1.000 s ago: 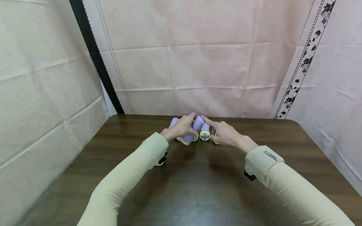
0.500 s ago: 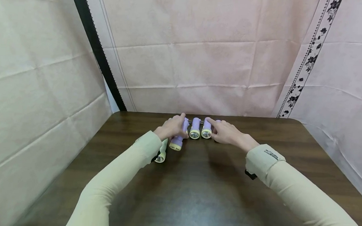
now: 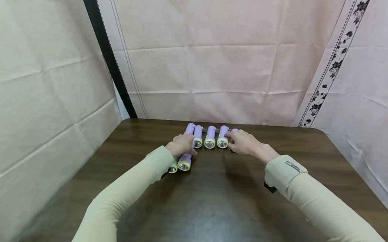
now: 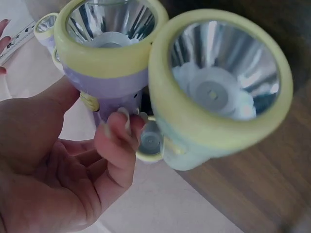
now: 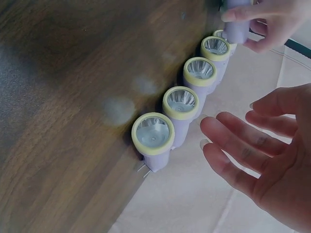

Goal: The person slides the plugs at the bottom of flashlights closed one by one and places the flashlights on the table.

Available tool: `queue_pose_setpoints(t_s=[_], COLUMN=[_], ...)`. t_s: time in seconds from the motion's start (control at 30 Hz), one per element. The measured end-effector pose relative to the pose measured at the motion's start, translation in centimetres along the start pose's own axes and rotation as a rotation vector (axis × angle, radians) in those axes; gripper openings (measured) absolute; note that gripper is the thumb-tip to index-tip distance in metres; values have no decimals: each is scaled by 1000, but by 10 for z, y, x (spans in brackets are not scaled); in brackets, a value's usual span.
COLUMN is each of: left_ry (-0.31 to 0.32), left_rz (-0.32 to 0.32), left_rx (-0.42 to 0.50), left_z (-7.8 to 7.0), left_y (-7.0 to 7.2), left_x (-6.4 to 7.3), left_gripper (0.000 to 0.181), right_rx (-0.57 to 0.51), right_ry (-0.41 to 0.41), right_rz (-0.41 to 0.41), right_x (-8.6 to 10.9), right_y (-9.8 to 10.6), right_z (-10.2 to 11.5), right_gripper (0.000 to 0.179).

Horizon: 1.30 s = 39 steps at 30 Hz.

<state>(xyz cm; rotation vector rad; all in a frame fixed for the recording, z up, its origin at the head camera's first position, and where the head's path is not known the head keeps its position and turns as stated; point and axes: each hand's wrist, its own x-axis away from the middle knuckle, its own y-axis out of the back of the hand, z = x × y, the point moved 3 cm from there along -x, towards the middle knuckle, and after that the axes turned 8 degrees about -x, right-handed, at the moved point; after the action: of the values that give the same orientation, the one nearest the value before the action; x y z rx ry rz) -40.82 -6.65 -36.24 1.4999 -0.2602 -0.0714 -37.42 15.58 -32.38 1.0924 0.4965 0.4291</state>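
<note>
My left hand (image 3: 180, 145) grips a purple flashlight (image 3: 184, 162) with a pale yellow head, its thumb and fingers around the body. That flashlight lies lengthwise, lens toward me, right beside a pale green flashlight (image 4: 218, 136) that the hand partly covers in the head view. Behind and to the right stands a row of several purple flashlights (image 3: 210, 137), lenses facing me. At the row's right end hovers my right hand (image 5: 272, 150), fingers relaxed and holding nothing; in the head view it partly hides the rightmost purple flashlight (image 3: 235, 130).
All the flashlights are near the far edge of a dark brown wooden table (image 3: 209, 203). Pale cloth (image 3: 201, 62) hangs behind the table and on both sides. Metal prongs (image 5: 144, 170) stick out by the nearest flashlight in the right wrist view.
My left hand has carried the purple flashlight left and toward me, from in front of the row to beside the green one. The right hand has drawn slightly away from the row.
</note>
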Motion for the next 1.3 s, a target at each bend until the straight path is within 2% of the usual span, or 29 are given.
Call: queue_pose_setpoints(t_s=[0.17, 0.33, 0.63, 0.8, 1.03, 1.13, 1.3], left_ry=[4, 23, 13, 9, -25, -29, -22], left_rz=[16, 11, 20, 30, 59, 9, -141], left_rx=[-20, -47, -101, -79, 43, 68, 35], left_z=[0, -2, -6, -5, 2, 8, 20], left_y=[-9, -10, -12, -11, -5, 9, 32], left_x=[-4, 0, 5, 6, 4, -2, -26], left_gripper=[35, 36, 33, 33, 37, 29, 12], right_rx=[-5, -13, -4, -8, -8, -3, -11], right_ry=[6, 12, 19, 12, -1, -6, -10], right_rz=[-2, 0, 10, 13, 0, -8, -10], right_x=[1, 0, -1, 0, 1, 1, 0], right_y=[-1, -2, -3, -3, -4, -4, -4], right_z=[0, 0, -2, -4, -12, -15, -18], right_gripper=[35, 31, 28, 30, 33, 32, 30])
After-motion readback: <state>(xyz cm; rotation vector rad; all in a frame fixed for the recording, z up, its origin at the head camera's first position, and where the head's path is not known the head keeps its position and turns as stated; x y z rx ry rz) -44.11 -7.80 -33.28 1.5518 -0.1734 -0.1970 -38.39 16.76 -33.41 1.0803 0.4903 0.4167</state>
